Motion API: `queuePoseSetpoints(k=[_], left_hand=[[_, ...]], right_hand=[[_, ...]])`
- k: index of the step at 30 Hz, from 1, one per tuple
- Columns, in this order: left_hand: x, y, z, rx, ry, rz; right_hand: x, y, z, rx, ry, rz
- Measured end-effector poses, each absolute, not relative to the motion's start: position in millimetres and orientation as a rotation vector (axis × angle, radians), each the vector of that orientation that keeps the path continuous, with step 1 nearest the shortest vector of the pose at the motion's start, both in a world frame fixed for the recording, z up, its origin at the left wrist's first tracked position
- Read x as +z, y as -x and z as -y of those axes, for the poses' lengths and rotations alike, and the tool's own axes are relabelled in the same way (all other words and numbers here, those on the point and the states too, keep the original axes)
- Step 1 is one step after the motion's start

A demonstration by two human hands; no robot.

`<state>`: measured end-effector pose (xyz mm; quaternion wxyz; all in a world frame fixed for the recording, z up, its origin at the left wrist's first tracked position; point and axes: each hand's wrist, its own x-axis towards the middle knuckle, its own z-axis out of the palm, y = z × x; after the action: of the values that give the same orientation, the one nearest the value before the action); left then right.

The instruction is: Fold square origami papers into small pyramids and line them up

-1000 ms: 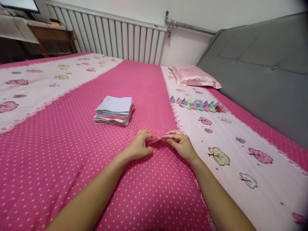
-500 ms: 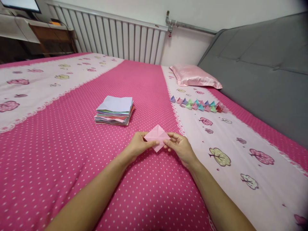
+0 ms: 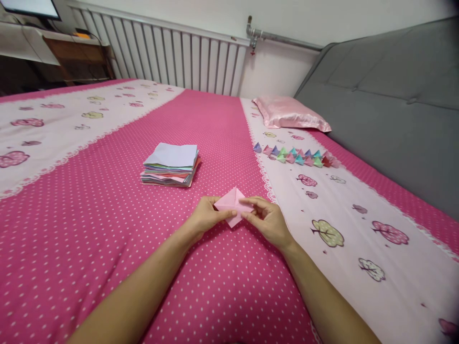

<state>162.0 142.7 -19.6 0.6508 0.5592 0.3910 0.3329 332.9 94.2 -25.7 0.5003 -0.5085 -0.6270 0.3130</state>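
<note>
A small pink folded paper [image 3: 230, 203] sits between my hands just above the pink dotted bedsheet [image 3: 107, 229]. My left hand [image 3: 205, 216] pinches its left edge with closed fingers. My right hand [image 3: 268, 220] pinches its right side, with the fingers reaching over the paper's middle. A stack of coloured square papers [image 3: 170, 164] lies a little beyond my left hand. A row of several small folded paper pieces [image 3: 296, 156] lies further off to the right on the pale strip of the sheet.
A pink satin pillow [image 3: 289, 114] lies at the far right by the grey padded headboard [image 3: 387, 110]. A white radiator [image 3: 168, 55] runs along the far wall. A wooden desk [image 3: 77, 57] stands at the far left.
One second ago the paper was pressed thin and flat between my fingers; it has since opened into a diamond shape, and my right fingers have moved over its centre.
</note>
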Motion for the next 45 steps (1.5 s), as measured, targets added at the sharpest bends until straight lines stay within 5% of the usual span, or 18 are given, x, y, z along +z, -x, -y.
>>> queuePoseSetpoints(k=[21,45], left_hand=[[-17.5,-162.8,-143.6,0.89,-1.386,-0.897],[-15.1,-163.7,-138.3,0.805,-1.31,-0.813]], right_hand=[[-22.3,-333.3,-94.3,0.685,1.219,1.605],[-22.5,-330.0,-91.1,1.089,1.196,1.444]])
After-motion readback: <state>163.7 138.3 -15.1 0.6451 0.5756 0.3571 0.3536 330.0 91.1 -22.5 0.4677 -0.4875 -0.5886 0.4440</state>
